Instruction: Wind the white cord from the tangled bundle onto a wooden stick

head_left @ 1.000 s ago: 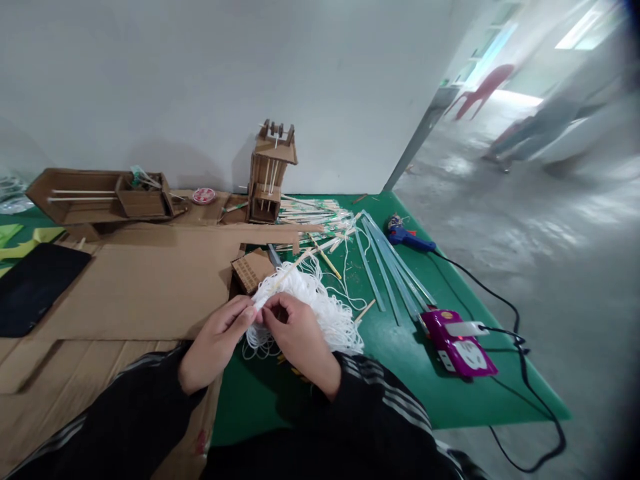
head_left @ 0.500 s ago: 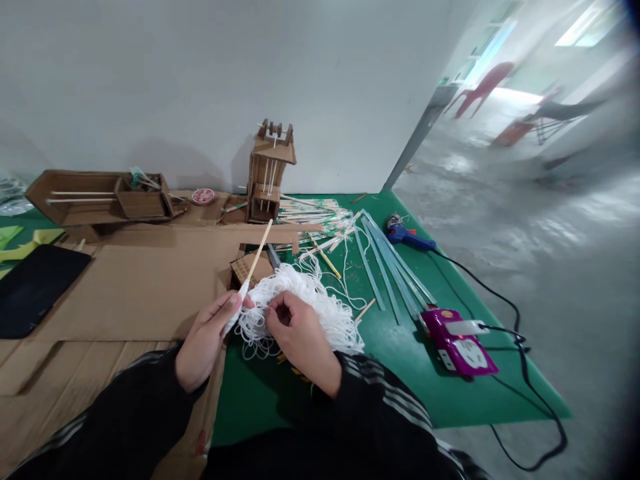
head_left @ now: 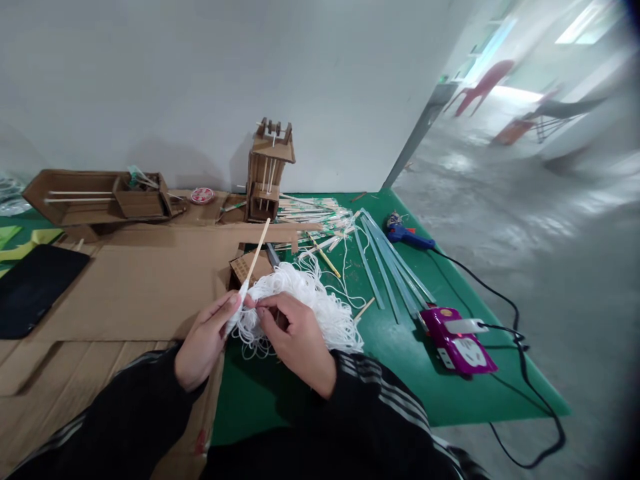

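Observation:
My left hand [head_left: 206, 339] grips the lower, string-wrapped end of a thin wooden stick [head_left: 257, 253] that points up and away. My right hand [head_left: 296, 340] is closed in a pinch on strands of a tangled heap of white string [head_left: 313, 300], right beside the left fingertips. The heap rests on the green table [head_left: 400, 373] just beyond both hands. Both arms wear black sleeves with white stripes.
Flat cardboard sheets [head_left: 140, 280] cover the table's left. A cardboard tower model [head_left: 267, 173] and a cardboard boat [head_left: 95, 197] stand by the wall. Glue sticks [head_left: 390, 267], a blue glue gun [head_left: 407, 235], a purple power strip [head_left: 460, 343] with black cable lie right. A black pad [head_left: 35, 287] sits far left.
A second ago the stick lay low, pointing right across the string heap; my left hand has raised it upright. My right hand opened slightly, then pinched the strands by the stick again.

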Motion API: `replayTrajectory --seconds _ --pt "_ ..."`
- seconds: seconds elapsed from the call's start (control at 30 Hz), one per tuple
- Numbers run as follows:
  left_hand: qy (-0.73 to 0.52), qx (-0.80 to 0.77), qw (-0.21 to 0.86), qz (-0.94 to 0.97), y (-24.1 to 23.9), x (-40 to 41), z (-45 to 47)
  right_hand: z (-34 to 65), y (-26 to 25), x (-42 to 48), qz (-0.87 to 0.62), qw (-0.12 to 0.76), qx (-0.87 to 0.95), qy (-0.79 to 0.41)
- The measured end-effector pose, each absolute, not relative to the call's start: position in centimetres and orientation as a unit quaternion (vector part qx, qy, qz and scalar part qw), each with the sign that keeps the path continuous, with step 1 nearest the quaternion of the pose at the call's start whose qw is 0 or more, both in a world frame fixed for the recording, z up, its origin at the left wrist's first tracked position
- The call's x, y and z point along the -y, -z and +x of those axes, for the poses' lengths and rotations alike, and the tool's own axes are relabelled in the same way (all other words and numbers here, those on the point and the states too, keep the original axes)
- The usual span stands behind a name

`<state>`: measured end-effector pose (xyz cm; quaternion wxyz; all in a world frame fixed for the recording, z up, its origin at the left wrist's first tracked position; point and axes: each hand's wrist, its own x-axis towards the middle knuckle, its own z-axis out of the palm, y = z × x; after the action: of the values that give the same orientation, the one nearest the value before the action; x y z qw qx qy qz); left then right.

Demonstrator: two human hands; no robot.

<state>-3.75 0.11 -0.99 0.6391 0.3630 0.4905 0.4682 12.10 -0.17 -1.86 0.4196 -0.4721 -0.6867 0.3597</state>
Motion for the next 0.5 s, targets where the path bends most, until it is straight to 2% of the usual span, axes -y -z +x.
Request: replayTrajectory --seconds 0.33,0.5 --pt "-0.454 -0.483 0.664 0.346 0.93 -0.02 -4.02 12.08 1.92 0.12 -0.488 0.376 0.653 -0.441" --pt "-0.443 -0.497 0.675 0.319 0.51 0.11 -3.82 11.90 2.05 0.02 -0.504 0.380 0.645 -0.431"
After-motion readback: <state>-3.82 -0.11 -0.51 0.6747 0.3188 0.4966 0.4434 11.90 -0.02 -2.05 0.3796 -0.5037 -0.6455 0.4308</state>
